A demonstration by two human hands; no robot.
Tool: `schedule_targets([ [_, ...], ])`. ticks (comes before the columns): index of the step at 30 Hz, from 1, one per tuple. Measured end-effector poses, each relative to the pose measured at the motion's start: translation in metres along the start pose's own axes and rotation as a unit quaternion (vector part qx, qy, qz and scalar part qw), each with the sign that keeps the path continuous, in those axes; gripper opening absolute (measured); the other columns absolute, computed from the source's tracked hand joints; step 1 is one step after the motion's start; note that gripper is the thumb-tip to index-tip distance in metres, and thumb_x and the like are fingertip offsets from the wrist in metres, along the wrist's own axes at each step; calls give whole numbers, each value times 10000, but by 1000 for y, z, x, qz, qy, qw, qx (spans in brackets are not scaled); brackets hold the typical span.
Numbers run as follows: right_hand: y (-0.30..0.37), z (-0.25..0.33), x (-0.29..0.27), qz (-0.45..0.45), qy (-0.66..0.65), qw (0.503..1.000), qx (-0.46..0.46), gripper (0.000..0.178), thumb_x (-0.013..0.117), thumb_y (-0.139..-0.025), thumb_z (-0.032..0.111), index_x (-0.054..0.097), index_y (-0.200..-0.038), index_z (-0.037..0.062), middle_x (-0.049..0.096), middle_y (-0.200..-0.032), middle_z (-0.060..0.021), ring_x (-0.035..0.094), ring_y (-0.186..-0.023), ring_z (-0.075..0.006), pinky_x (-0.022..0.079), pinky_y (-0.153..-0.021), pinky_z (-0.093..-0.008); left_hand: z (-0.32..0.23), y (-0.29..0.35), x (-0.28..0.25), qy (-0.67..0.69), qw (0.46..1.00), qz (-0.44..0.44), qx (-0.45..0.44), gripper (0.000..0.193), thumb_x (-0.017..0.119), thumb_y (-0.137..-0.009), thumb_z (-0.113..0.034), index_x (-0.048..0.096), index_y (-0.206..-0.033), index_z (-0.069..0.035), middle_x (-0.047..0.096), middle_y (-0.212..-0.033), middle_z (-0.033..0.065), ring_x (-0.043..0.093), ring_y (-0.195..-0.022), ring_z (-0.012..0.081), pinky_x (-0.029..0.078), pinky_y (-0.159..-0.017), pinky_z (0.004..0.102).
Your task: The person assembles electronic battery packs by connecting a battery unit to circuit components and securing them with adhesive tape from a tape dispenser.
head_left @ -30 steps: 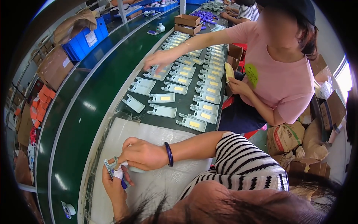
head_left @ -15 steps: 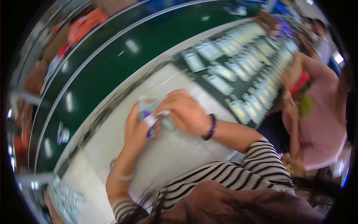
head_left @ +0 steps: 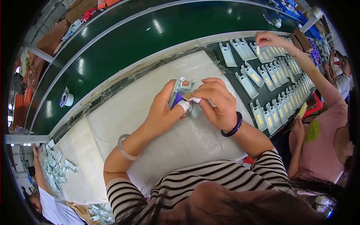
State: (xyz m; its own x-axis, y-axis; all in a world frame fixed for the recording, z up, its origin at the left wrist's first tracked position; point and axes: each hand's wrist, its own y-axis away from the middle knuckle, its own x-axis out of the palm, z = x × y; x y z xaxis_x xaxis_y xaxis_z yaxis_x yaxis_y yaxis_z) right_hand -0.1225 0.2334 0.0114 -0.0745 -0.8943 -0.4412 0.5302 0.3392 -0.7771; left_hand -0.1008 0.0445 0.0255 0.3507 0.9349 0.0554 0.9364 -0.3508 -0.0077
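My left hand (head_left: 160, 112) is closed around a pale green plastic housing (head_left: 182, 83) with small clips at its far end. A purple block-like part (head_left: 177, 99) sits in the housing, beside my left thumb. My right hand (head_left: 220, 107) pinches a small flat tan piece (head_left: 187, 96) against the housing; its exact kind cannot be told. A thin dark wire (head_left: 192, 111) loops below the fingertips. Both thumbs have white wrapping. Part of the housing is hidden by my fingers.
Both hands are above a plastic-covered pale table (head_left: 123, 120). Rows of pale green housings (head_left: 275, 77) with yellowish pads stand at right, where a co-worker's hand (head_left: 268, 38) reaches over them. More parts (head_left: 56, 168) are heaped at left. Beyond runs a green conveyor belt (head_left: 112, 63).
The view has turned and sharpened. My hands stay together on the housing, with the tan piece now visible in my right fingers. The co-worker's arm now stretches across the rows at right.
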Motion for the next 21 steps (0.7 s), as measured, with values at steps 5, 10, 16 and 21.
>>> schedule_targets([
  [5,-3,3,-2,3,9,1000,-2,288,678,-693,-49,650,-949,80,643,-884,-46,605,-828,-237,459,-880,-417,2,1,3,-21,999,-1,25,403,512,-854,-42,444,-1251,-47,551,-803,37,527,-678,86,453,-584,234],
  [10,-2,2,-3,16,6,1000,-5,254,673,-720,-77,652,-944,42,645,-897,-91,613,-825,-269,474,-888,-444,4,2,4,-47,998,-18,32,399,571,-827,-75,480,-1211,-17,577,-950,58,539,-821,116,462,-728,264],
  [16,0,-2,0,-1,10,1000,-15,274,679,-703,-68,653,-945,59,639,-884,-74,608,-820,-247,469,-888,-436,3,3,5,-72,996,-18,42,405,563,-816,-77,475,-1206,-8,575,-962,77,541,-850,133,457,-759,274],
  [21,0,-2,1,-7,13,1000,-14,281,689,-688,-51,662,-939,70,634,-879,-58,601,-825,-241,465,-884,-421,6,3,7,-53,997,-25,47,402,560,-811,-74,475,-1198,-6,572,-947,78,538,-838,136,457,-748,277],
])
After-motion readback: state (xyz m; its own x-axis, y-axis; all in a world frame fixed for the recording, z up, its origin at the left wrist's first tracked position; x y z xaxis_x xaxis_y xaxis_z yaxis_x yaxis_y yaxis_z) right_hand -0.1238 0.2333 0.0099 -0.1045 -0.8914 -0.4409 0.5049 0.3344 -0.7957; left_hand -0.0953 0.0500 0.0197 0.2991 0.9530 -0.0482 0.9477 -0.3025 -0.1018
